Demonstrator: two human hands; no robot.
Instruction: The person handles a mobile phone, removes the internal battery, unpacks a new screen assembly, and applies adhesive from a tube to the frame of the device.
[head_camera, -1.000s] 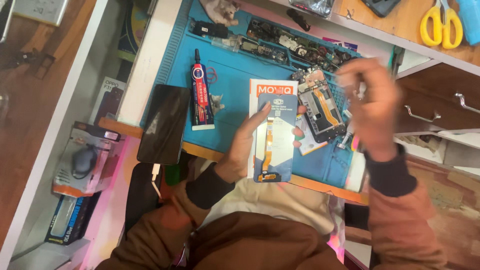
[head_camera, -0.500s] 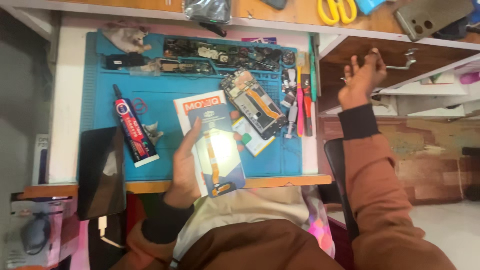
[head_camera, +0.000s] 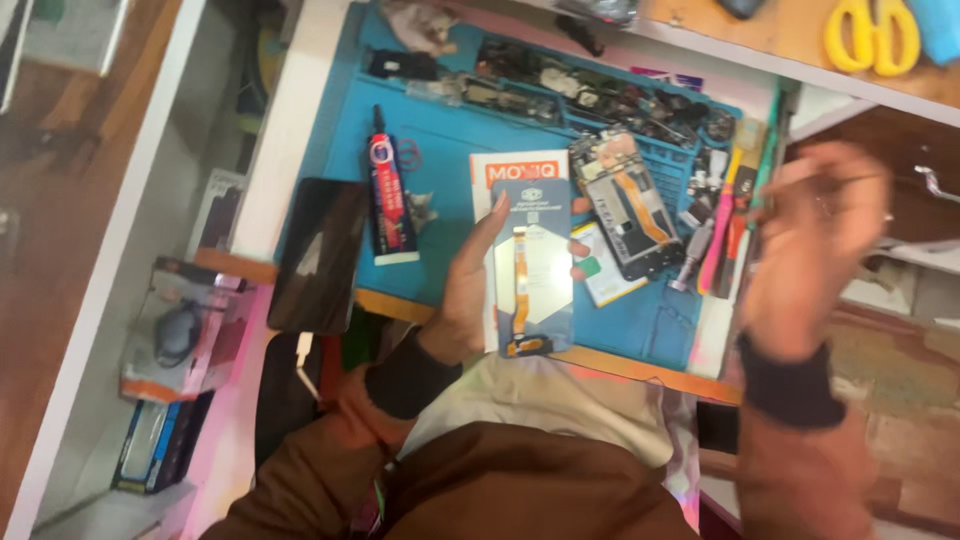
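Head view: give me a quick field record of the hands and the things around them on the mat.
left hand: holds a blue packet with an orange flex strip inside, over the mat's near edge
right hand: raised off the right side of the mat, blurred; contents cannot be told
blue mat: on the bench
opened phone: on the mat, right of the packet
glue tube: on the mat, left of the packet
dark phone: at the mat's left edge
yellow scissors: on the shelf beyond
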